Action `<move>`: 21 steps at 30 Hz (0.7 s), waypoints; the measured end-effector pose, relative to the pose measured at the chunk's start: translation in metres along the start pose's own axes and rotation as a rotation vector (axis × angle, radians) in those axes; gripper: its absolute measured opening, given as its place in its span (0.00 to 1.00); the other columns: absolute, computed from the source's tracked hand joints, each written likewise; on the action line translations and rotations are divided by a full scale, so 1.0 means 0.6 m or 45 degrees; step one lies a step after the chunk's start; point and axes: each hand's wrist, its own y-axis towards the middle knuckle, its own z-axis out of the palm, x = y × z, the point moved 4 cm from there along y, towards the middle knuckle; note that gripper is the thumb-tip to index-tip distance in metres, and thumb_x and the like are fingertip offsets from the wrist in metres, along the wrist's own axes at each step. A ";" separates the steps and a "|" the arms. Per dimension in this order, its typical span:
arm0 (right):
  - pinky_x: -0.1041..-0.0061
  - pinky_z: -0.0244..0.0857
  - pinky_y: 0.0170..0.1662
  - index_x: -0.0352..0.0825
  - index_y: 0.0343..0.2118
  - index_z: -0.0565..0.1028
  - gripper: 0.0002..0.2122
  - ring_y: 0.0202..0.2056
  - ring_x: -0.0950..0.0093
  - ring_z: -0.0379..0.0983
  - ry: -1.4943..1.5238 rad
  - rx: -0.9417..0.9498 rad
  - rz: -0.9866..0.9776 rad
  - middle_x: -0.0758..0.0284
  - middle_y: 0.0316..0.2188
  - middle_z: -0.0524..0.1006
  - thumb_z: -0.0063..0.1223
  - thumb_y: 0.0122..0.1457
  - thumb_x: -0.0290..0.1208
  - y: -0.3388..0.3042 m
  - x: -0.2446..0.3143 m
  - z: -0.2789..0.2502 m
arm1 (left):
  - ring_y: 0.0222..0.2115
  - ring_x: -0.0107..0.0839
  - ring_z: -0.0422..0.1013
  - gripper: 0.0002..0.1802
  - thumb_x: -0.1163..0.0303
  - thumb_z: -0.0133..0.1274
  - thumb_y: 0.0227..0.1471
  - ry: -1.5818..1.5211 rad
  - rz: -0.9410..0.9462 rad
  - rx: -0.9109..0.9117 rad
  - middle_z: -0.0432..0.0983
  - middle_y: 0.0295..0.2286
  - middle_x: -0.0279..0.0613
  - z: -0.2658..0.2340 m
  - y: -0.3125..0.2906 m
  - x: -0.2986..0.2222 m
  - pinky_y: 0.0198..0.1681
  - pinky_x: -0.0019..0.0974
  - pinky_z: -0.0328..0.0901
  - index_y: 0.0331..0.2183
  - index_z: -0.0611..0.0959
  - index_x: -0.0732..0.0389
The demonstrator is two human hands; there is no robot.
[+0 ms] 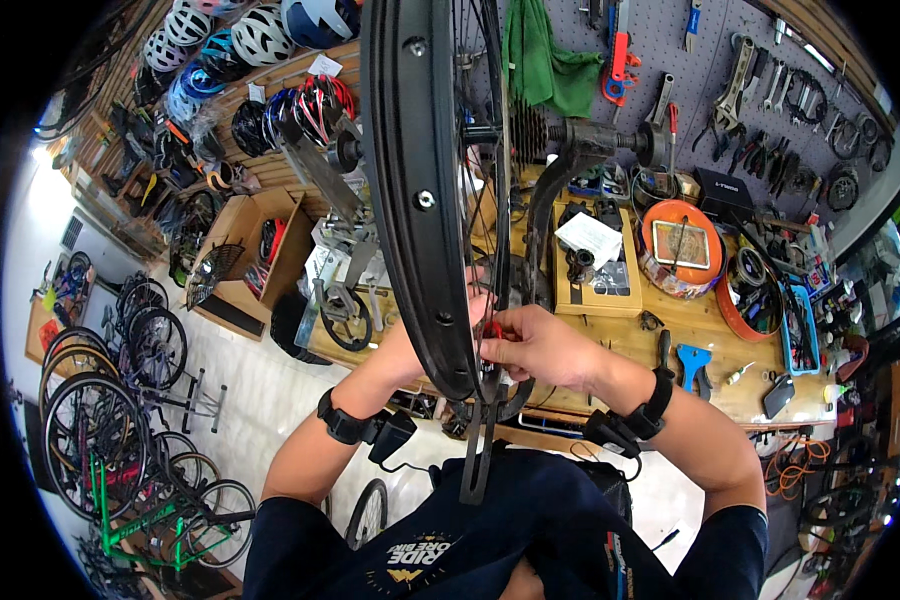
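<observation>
A bicycle wheel stands upright in a truing stand (548, 190), its black tubeless-looking rim (410, 180) facing me. Close to the rim's lower right side, my right hand (542, 347) is closed, thumb and fingers pinching a small red spoke wrench (493, 330) among the spokes. My left hand (402, 352) reaches in from the left behind the rim, which hides most of it. Its bent fingers show between rim and spokes, closed near the red tool; what they hold is hidden. Cassette sprockets (528, 135) sit on the hub at the wheel's right.
A wooden workbench (620, 345) carries a cardboard box (595, 295), orange round trays (682, 250) and a blue-handled scraper (692, 365). Tools hang on a grey pegboard (660, 60). Helmets (262, 35) line the upper left; bicycles (135, 450) stand on the left floor.
</observation>
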 end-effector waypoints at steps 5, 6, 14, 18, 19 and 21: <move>0.80 0.63 0.34 0.30 0.35 0.77 0.08 0.29 0.84 0.66 -0.214 0.274 -0.146 0.74 0.25 0.75 0.56 0.58 0.31 0.029 -0.004 -0.030 | 0.43 0.28 0.70 0.26 0.64 0.52 0.59 0.134 0.115 -0.104 0.72 0.44 0.42 -0.006 -0.001 0.010 0.49 0.33 0.64 0.54 0.68 0.68; 0.79 0.63 0.35 0.30 0.35 0.77 0.08 0.29 0.84 0.66 -0.249 0.331 -0.225 0.75 0.25 0.75 0.57 0.58 0.30 0.036 -0.001 -0.038 | 0.39 0.26 0.70 0.24 0.60 0.50 0.60 0.406 0.124 -0.144 0.73 0.40 0.39 -0.007 -0.006 0.006 0.43 0.30 0.66 0.50 0.70 0.68; 0.75 0.64 0.27 0.29 0.31 0.74 0.13 0.22 0.74 0.70 -0.620 -0.202 -0.256 0.66 0.21 0.73 0.65 0.50 0.32 -0.015 0.037 -0.022 | 0.25 0.17 0.69 0.17 0.58 0.57 0.55 0.647 0.127 0.117 0.74 0.23 0.30 0.005 -0.031 0.008 0.27 0.23 0.64 0.33 0.79 0.64; 0.68 0.67 0.31 0.25 0.30 0.73 0.15 0.27 0.59 0.74 -0.971 -0.282 -0.607 0.55 0.23 0.75 0.66 0.45 0.30 -0.025 0.046 -0.019 | 0.17 0.16 0.66 0.19 0.57 0.62 0.50 0.891 0.122 0.043 0.72 0.14 0.29 0.028 -0.017 -0.035 0.21 0.26 0.61 0.18 0.81 0.62; 0.67 0.67 0.31 0.25 0.30 0.73 0.15 0.28 0.56 0.74 -1.023 -0.270 -0.680 0.53 0.23 0.75 0.66 0.44 0.30 -0.026 0.050 -0.020 | 0.16 0.16 0.64 0.20 0.57 0.63 0.49 0.887 0.038 0.003 0.71 0.13 0.31 0.018 -0.013 -0.016 0.21 0.27 0.61 0.17 0.80 0.62; 0.67 0.67 0.32 0.26 0.30 0.73 0.15 0.28 0.58 0.74 -0.993 0.019 -0.557 0.55 0.23 0.75 0.66 0.45 0.30 -0.021 0.057 -0.033 | 0.16 0.16 0.62 0.19 0.59 0.63 0.49 0.629 -0.092 0.026 0.70 0.12 0.30 0.024 -0.014 -0.022 0.19 0.28 0.59 0.17 0.80 0.63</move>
